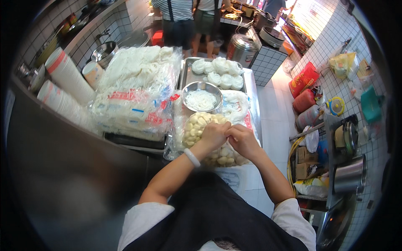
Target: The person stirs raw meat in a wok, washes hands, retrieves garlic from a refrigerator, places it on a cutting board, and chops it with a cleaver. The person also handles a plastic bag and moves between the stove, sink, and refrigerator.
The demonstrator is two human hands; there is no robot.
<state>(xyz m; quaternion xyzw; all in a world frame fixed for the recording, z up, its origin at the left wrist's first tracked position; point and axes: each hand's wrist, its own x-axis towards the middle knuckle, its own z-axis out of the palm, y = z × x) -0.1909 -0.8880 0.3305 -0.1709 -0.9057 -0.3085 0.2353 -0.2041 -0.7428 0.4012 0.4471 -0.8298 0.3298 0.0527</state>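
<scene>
A clear plastic bag of pale peeled cloves, probably garlic (193, 128), lies at the near end of the metal table. Over the top of this bag, my left hand (215, 134) and my right hand (241, 139) meet, their fingertips pinching the plastic between them. A white bangle is on my left wrist. Just beyond the hands stands a steel bowl (186, 104) with white noodles (201, 99) in it. Behind the bowl, bundles of white noodles (220, 67) sit on a metal tray (189, 77). Bagged noodles (234, 105) lie to the right of the bowl.
Large plastic bags of noodles (138, 75) are piled at the left, beside stacked paper cups (69, 75). Two people stand beyond the table near a steel pot (241, 47). Along the right wall are a red container (304, 101) and a shelf holding boxes (307, 169) and a large metal pot (350, 174).
</scene>
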